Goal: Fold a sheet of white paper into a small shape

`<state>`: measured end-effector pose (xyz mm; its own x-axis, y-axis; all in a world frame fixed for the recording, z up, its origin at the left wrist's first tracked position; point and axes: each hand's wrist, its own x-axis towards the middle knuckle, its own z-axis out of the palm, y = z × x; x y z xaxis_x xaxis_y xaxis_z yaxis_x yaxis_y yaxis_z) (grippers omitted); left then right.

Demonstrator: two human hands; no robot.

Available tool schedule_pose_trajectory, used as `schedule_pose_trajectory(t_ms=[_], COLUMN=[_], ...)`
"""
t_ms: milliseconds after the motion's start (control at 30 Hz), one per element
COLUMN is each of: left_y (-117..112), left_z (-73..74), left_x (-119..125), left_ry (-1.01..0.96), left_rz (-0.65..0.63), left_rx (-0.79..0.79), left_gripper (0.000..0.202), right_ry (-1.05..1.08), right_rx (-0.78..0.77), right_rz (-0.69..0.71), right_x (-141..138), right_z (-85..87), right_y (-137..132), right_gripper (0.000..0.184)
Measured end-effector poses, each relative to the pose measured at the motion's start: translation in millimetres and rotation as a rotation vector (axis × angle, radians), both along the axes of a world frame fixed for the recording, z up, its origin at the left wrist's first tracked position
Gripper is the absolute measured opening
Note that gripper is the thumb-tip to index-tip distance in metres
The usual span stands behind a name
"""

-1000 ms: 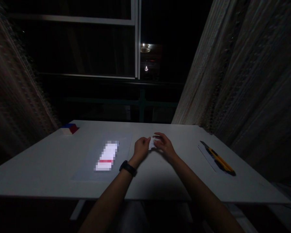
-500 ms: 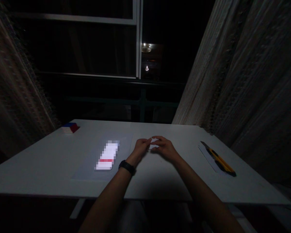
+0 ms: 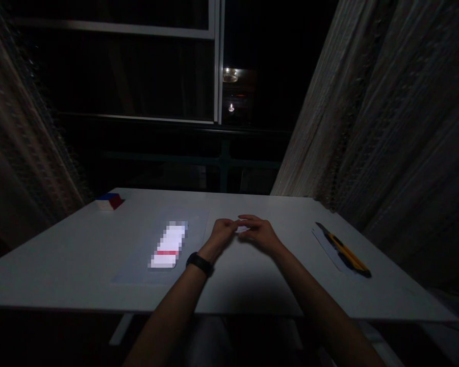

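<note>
Over the middle of the white table [image 3: 248, 290], my left hand [image 3: 222, 233] and my right hand [image 3: 260, 234] meet at the fingertips. Between them is a small piece of white paper [image 3: 241, 229], pinched by both hands and mostly covered by the fingers. A dark band [image 3: 200, 264] circles my left wrist. Left of my hands, a lit phone [image 3: 169, 244] with a blurred-out screen lies on a sheet of paper [image 3: 130, 272]. To the right, a yellow and black utility knife [image 3: 344, 251] rests on a narrow white strip [image 3: 326, 248].
A small block [image 3: 109, 201] with blue, red and white faces sits at the table's far left corner. Curtains [image 3: 329, 102] hang on both sides, and a dark window [image 3: 137, 76] stands behind the table. The light is dim.
My right fingers have shifted slightly and closed nearer to the left fingertips, so less of the white paper shows. Everything else stays in place.
</note>
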<state>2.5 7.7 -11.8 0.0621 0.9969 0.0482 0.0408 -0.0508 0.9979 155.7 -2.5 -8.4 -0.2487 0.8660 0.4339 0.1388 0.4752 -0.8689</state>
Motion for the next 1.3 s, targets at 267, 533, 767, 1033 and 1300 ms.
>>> schedule_pose_trajectory(t_ms=[267, 533, 767, 1033, 1300], left_y=[-0.7, -1.7, -4.1, -4.3, -6.1], left_z=[1.4, 3.1, 5.5, 2.2, 2.0], left_x=[-1.6, -0.6, -0.9, 4.4, 7.2], left_ry=[0.009, -0.029, -0.001, -0.024, -0.03], left_rz=[-0.02, -0.026, -0.023, 0.015, 0.005], left_rx=[0.023, 0.074, 0.088, 0.161, 0.194], left_gripper=[0.04, 0.041, 0.041, 0.043, 0.042], right_ry=[0.131, 0.2, 0.227, 0.316, 0.321], right_rx=[-0.088, -0.083, -0.1, -0.2, -0.207], right_rz=[0.041, 0.064, 0.039, 0.011, -0.019], right_x=[1.3, -0.2, -0.8, -2.7, 0.8], right_z=[-9.2, -5.5, -8.1, -6.5, -9.6], right_y=[7.0, 4.9, 6.6, 3.3, 6.1], right_gripper=[0.017, 0.025, 0.022, 0.02, 0.02])
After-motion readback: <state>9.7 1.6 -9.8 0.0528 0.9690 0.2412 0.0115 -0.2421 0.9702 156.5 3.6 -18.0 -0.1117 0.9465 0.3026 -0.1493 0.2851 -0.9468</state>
